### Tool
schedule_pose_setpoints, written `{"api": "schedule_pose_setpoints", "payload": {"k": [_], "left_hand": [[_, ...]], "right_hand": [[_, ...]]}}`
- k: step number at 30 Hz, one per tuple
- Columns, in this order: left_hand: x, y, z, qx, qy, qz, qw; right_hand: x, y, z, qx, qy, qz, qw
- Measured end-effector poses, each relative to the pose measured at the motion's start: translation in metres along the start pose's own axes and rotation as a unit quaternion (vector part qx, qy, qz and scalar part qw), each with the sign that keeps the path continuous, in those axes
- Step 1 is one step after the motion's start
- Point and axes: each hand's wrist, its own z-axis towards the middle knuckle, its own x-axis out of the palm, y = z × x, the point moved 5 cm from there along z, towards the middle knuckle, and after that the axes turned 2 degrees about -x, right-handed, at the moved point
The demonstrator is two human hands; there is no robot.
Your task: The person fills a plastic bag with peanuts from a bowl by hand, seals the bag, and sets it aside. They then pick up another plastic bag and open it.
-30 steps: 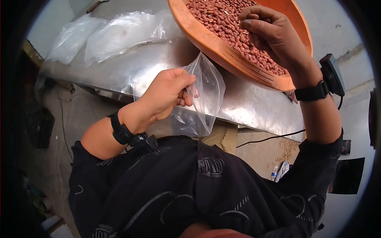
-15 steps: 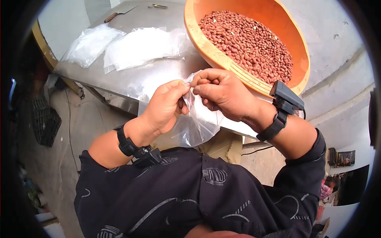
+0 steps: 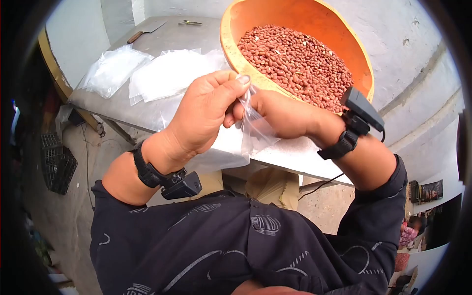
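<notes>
My left hand (image 3: 199, 115) pinches the top edge of a small clear plastic bag (image 3: 231, 142) that hangs in front of the table edge. My right hand (image 3: 282, 114) grips the other side of the bag's mouth, its fingers mostly hidden behind the left hand and the plastic. Whether anything lies inside the bag cannot be told. Just behind both hands stands a large orange bowl (image 3: 231, 29), tilted, filled with reddish-brown peanuts (image 3: 295, 61).
The bowl rests on a steel table (image 3: 172, 32). Two piles of clear plastic bags (image 3: 164, 71) lie on its left part, a knife (image 3: 145, 30) and scissors (image 3: 189, 22) at the far edge. A dark crate (image 3: 56, 162) stands on the floor to the left.
My right hand left the peanuts in the bowl and came down to the bag held by my left hand. Both hands then lifted the bag's mouth slightly.
</notes>
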Motion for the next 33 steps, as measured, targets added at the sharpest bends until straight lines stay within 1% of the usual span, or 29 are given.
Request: {"api": "schedule_pose_setpoints", "payload": {"k": [1, 2, 3, 5, 6, 8, 11, 12, 14, 15, 18, 19, 21, 22, 23, 25, 26, 27, 28, 30, 32, 33], "left_hand": [[0.003, -0.011, 0.002, 0.018, 0.003, 0.003, 1.000], [0.005, -0.019, 0.004, 0.034, 0.006, 0.005, 0.999], [0.005, -0.026, 0.007, 0.040, 0.011, -0.001, 0.999], [0.004, -0.036, 0.016, 0.052, 0.021, -0.014, 0.998], [0.000, -0.034, 0.021, 0.043, 0.021, -0.023, 0.999], [-0.007, -0.027, 0.029, 0.028, 0.024, -0.040, 0.998], [-0.009, -0.014, 0.034, -0.016, -0.011, -0.072, 0.997], [-0.009, -0.011, 0.035, -0.029, -0.022, -0.086, 0.996], [-0.010, -0.007, 0.036, -0.040, -0.013, -0.102, 0.994], [-0.011, -0.006, 0.037, -0.045, -0.010, -0.110, 0.993], [-0.019, -0.011, 0.038, -0.039, 0.019, -0.123, 0.991], [-0.025, -0.013, 0.038, -0.035, 0.015, -0.112, 0.993], [-0.037, -0.016, 0.038, -0.025, 0.006, -0.091, 0.996], [-0.043, -0.017, 0.038, -0.025, -0.023, -0.077, 0.996], [-0.049, -0.019, 0.037, -0.026, -0.052, -0.062, 0.996], [-0.063, -0.018, 0.036, -0.027, -0.106, -0.036, 0.993], [-0.069, -0.018, 0.035, -0.032, -0.117, -0.031, 0.992], [-0.074, -0.018, 0.035, -0.036, -0.127, -0.026, 0.991], [-0.080, -0.019, 0.036, -0.039, -0.137, -0.021, 0.990], [-0.094, -0.024, 0.039, -0.032, -0.094, -0.021, 0.995], [-0.099, -0.028, 0.043, -0.024, -0.065, -0.031, 0.997], [-0.103, -0.026, 0.045, -0.025, -0.086, -0.028, 0.996]], "right_hand": [[-0.009, 0.004, 0.003, -0.041, -0.027, 0.014, 0.999], [-0.019, -0.001, 0.011, -0.065, -0.029, 0.006, 0.997], [-0.034, 0.020, 0.006, -0.027, -0.033, 0.005, 0.999], [-0.068, 0.027, 0.011, 0.000, -0.055, -0.159, 0.986], [-0.081, 0.042, 0.011, 0.073, -0.027, -0.251, 0.965], [-0.097, 0.034, 0.015, 0.060, -0.035, -0.307, 0.949], [-0.096, 0.020, 0.018, 0.077, -0.076, -0.104, 0.989], [-0.093, 0.015, 0.021, 0.085, -0.078, -0.053, 0.992], [-0.083, 0.009, 0.030, 0.098, -0.077, 0.048, 0.991], [-0.077, 0.003, 0.035, 0.121, -0.083, 0.024, 0.989], [-0.069, -0.003, 0.046, 0.068, -0.070, -0.016, 0.995], [-0.068, -0.004, 0.048, 0.075, -0.051, -0.021, 0.996], [-0.072, 0.006, 0.045, 0.051, -0.048, -0.041, 0.997], [-0.075, 0.014, 0.042, 0.039, -0.046, -0.052, 0.997], [-0.075, 0.025, 0.035, 0.029, -0.028, -0.031, 0.999], [-0.073, 0.016, 0.036, -0.034, -0.016, -0.012, 0.999], [-0.073, 0.013, 0.037, -0.065, -0.009, -0.002, 0.998], [-0.067, 0.011, 0.034, -0.055, 0.028, 0.002, 0.998], [-0.062, 0.011, 0.036, -0.036, 0.063, -0.025, 0.997], [-0.063, 0.020, 0.032, -0.020, 0.060, -0.138, 0.988], [-0.073, 0.023, 0.031, -0.067, 0.020, -0.173, 0.982], [-0.077, 0.024, 0.031, -0.090, 0.000, -0.190, 0.978]]}}
